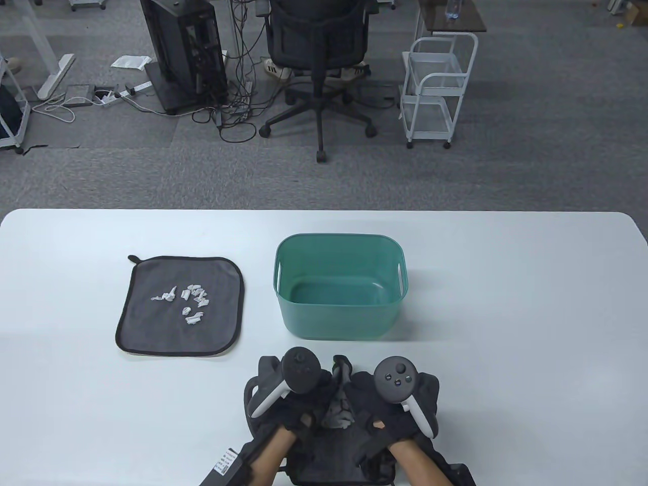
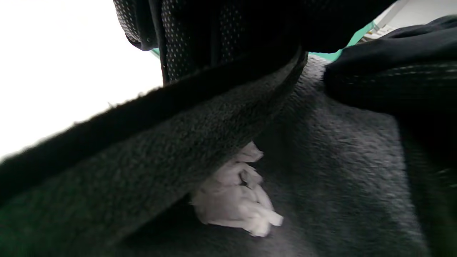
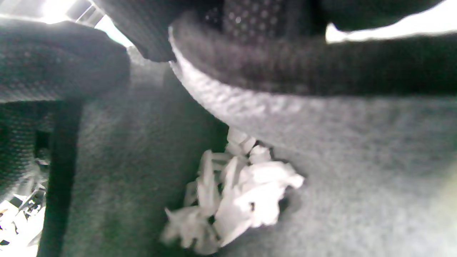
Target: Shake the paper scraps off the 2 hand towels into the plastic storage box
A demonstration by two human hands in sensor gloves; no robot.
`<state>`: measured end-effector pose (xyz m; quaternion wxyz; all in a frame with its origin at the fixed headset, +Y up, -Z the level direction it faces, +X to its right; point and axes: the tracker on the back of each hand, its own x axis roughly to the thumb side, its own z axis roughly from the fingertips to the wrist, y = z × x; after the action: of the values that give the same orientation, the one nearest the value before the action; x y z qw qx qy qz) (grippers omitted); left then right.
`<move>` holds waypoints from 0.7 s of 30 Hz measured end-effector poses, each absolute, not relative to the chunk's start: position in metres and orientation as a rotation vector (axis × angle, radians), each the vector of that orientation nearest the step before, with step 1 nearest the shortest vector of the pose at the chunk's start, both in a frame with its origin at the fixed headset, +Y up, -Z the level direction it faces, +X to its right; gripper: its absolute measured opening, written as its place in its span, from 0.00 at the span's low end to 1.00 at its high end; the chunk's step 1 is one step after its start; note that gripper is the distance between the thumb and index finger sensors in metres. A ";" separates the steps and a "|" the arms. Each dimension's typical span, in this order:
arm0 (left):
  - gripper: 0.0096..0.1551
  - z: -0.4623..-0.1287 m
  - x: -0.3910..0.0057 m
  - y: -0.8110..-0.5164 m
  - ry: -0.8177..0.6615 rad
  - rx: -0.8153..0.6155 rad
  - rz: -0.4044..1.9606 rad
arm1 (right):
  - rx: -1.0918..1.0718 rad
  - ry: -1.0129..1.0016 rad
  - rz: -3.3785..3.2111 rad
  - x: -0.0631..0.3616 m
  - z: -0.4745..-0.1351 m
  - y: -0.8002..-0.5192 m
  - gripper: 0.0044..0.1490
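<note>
both hands, left hand (image 1: pixel 291 405) and right hand (image 1: pixel 390 405), grip the gathered towel (image 1: pixel 336 445) just in front of the green box (image 1: pixel 339 324), scraps (image 1: pixel 341 416) cupped inside. the second towel (image 1: pixel 147 324) with its scrap pile (image 1: pixel 185 298) lies flat left of the box.

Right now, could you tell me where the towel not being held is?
In the table view, the flat towel lies left of the green box, scraps on it.

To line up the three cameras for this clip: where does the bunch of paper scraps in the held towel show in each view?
Table view: paper scraps low centre, between both hands, in the gathered towel.
Left wrist view: scraps below centre, under a towel fold.
Right wrist view: scraps below centre.
Shared landmark: the grey towel pile around them.
</note>
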<state>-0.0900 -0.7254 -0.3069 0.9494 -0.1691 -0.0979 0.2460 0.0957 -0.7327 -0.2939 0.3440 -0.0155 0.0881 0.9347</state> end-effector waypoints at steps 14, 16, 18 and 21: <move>0.25 -0.306 -0.086 -0.726 -0.181 -0.411 0.595 | -0.162 0.355 2.258 0.101 -0.295 -0.736 0.26; 0.25 -0.307 -0.086 -0.724 -0.176 -0.415 0.595 | -0.173 0.362 2.235 0.102 -0.295 -0.736 0.26; 0.25 -0.309 -0.087 -0.721 -0.179 -0.417 0.610 | -0.181 0.359 2.214 0.102 -0.295 -0.734 0.26; 0.25 -0.313 -0.090 -0.719 -0.170 -0.441 0.669 | -0.194 0.377 2.182 0.102 -0.297 -0.729 0.26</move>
<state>-0.0896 -0.7186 -0.3127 0.9174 -0.2144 -0.0825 0.3250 0.1018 -0.7294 -0.2970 0.4436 -0.0783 0.1520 0.8798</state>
